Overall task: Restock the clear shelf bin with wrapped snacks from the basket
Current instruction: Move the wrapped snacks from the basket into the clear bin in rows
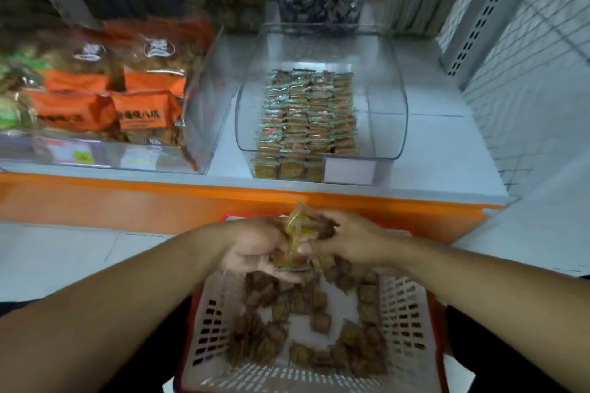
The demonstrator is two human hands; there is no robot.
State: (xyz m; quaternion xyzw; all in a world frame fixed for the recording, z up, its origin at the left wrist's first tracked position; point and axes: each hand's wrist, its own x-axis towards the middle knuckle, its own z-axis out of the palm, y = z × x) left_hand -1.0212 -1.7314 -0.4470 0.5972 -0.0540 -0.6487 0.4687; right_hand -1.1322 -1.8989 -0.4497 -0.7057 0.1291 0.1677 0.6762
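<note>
Both hands are meeting over the far end of the basket [403, 313], a slatted pale bin with a red rim standing on the floor in front of the shelf [447, 143]. The left hand [255, 252] is lying palm up with fingers curled, cradling a bunch of wrapped snacks [295, 239], and the right hand [348, 241] is closing on the same bunch from the other side, so the small yellow-and-brown packets are being pressed between the two. More loose packets [306, 329] are lying scattered across the bottom of the basket, below the hands. Beyond the basket, on the shelf past its orange front edge [191, 201], the clear shelf bin [399, 96] is sitting with neat rows of the same snacks filling its left and middle part. Left of that bin, another clear container [204, 124] is holding orange bags [150, 105].
</note>
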